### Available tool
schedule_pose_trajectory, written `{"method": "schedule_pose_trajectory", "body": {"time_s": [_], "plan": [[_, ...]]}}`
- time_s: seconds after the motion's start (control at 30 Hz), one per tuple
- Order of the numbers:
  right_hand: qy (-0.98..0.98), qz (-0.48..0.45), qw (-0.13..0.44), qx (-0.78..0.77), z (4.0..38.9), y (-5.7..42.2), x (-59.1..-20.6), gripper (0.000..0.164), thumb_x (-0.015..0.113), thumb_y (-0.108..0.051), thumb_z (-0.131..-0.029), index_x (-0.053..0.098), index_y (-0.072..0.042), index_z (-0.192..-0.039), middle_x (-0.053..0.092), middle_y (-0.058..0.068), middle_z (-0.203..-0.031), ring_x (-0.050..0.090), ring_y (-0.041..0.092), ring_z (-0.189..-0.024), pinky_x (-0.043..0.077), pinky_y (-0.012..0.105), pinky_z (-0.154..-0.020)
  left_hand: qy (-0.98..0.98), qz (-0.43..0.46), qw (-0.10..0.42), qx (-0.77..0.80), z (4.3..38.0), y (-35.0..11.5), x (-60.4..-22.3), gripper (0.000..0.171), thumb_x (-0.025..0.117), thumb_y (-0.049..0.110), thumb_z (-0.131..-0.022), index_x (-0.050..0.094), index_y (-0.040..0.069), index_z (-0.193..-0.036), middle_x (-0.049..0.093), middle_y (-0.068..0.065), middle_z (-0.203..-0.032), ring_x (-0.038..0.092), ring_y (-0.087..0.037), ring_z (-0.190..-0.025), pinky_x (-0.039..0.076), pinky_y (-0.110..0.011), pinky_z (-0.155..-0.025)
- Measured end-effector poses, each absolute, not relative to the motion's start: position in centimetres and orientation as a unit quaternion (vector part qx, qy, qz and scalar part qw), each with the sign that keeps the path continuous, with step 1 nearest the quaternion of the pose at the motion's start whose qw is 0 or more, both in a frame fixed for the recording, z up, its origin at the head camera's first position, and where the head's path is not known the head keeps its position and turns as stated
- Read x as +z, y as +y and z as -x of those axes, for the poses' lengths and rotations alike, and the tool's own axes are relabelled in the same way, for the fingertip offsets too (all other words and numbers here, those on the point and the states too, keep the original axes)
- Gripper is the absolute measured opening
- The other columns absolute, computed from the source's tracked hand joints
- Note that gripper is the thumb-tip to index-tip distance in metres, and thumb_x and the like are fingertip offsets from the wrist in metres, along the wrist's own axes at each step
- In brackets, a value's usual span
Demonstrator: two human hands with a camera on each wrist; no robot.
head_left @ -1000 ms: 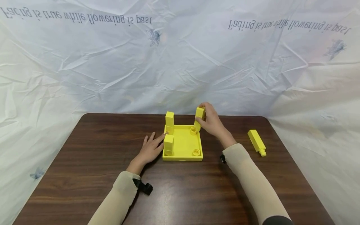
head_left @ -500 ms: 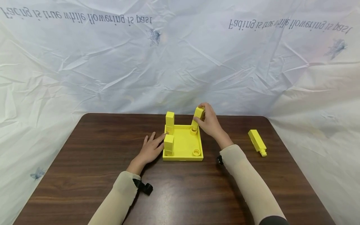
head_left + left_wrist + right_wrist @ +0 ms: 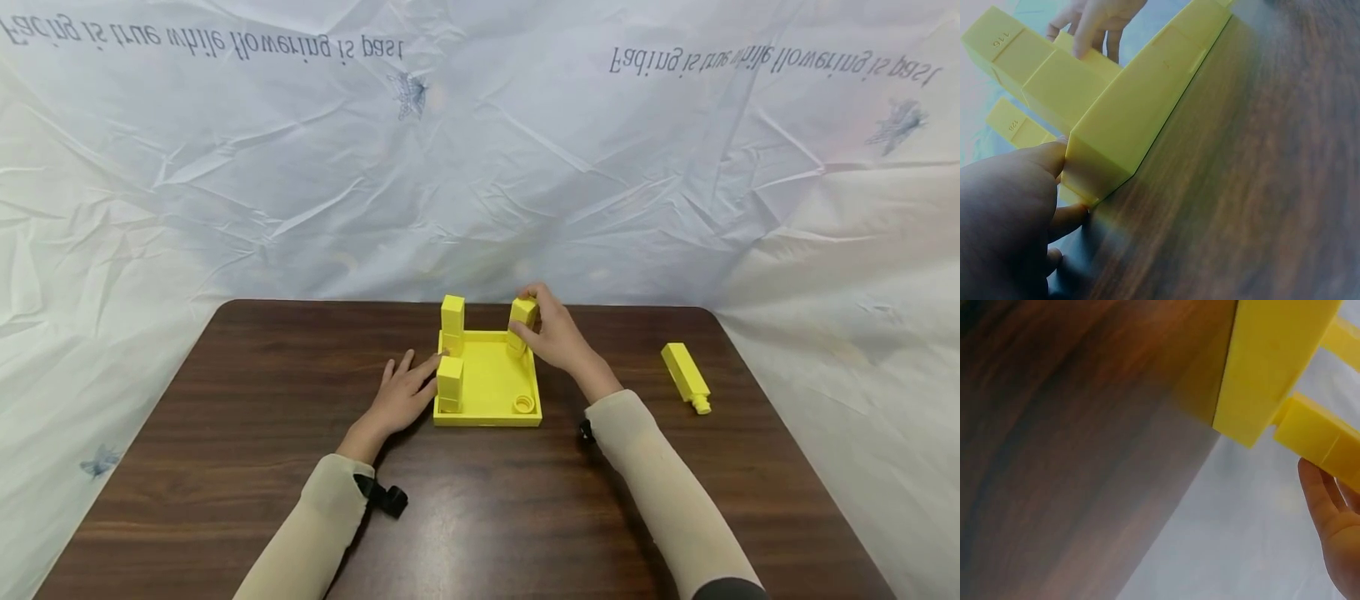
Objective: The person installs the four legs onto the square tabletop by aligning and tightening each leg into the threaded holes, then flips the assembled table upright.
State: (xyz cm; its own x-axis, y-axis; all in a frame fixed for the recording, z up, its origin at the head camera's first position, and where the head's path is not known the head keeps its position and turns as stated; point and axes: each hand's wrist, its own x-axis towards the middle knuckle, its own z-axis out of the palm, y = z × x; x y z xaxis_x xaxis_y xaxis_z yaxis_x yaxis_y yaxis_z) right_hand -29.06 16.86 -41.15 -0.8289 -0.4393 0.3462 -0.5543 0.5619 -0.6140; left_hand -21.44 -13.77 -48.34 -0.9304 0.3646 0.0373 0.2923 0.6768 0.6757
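A yellow square panel (image 3: 491, 382) with a raised rim lies on the table. Square yellow posts stand upright at its far left corner (image 3: 453, 317) and near left corner (image 3: 450, 382). My right hand (image 3: 561, 340) grips a third post (image 3: 522, 312) by its upper part, over the far right corner. In the right wrist view a short narrow neck shows between this post (image 3: 1316, 434) and the panel. A round threaded socket (image 3: 523, 404) is exposed at the near right corner. My left hand (image 3: 401, 402) rests with extended fingers against the panel's left wall.
Another yellow post (image 3: 684, 373) with a threaded end lies on its side at the right of the dark wooden table (image 3: 285, 500). A white printed sheet (image 3: 480, 167) hangs behind the table and along both sides.
My right hand has moved slightly left and down with the post, which went from tilted to nearly upright over the far right socket, now covered. The left hand stays in place.
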Motion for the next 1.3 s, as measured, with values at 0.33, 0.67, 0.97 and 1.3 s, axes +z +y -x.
{"method": "schedule_pose_trajectory", "body": {"time_s": [0.33,0.67,0.97,1.3], "plan": [[-0.866,-0.269,0.032,0.421,29.08,17.72,-41.31,0.044,0.059,-0.009,-0.106,0.037,-0.010,-0.144,0.061,0.020,-0.124,0.061,0.034,-0.090,0.052,0.044,-0.073,0.914,-0.180,0.051,0.360,21.68,-13.69,-48.32,0.056,0.041,0.042,-0.116,0.033,0.025,-0.168,0.037,-0.007,-0.169,0.003,-0.040,-0.162,-0.010,-0.062,-0.126],[-0.861,-0.254,0.024,0.441,28.61,17.87,-41.54,0.043,0.058,-0.009,-0.108,0.039,-0.013,-0.147,0.047,0.021,-0.152,0.062,0.038,-0.110,0.054,0.053,-0.081,0.914,-0.182,0.052,0.360,21.54,-13.74,-48.61,0.056,0.041,0.041,-0.116,0.033,0.024,-0.168,0.038,-0.007,-0.168,0.003,-0.040,-0.162,-0.010,-0.063,-0.126],[-0.865,-0.244,0.037,0.436,28.35,17.88,-41.43,0.041,0.056,-0.009,-0.108,0.044,-0.010,-0.147,0.050,0.021,-0.148,0.049,0.022,-0.067,0.045,0.042,-0.062,0.913,-0.181,0.048,0.363,21.53,-13.81,-48.62,0.056,0.041,0.042,-0.116,0.034,0.023,-0.168,0.039,-0.008,-0.168,0.004,-0.041,-0.162,-0.009,-0.063,-0.126],[-0.866,-0.249,0.041,0.431,28.41,17.89,-41.51,0.045,0.057,-0.003,-0.105,0.043,-0.009,-0.148,0.052,0.020,-0.147,0.055,0.023,-0.074,0.036,0.033,-0.047,0.913,-0.180,0.046,0.363,21.64,-13.78,-48.65,0.056,0.041,0.043,-0.116,0.034,0.024,-0.168,0.038,-0.006,-0.168,0.004,-0.040,-0.162,-0.009,-0.062,-0.126]]}}
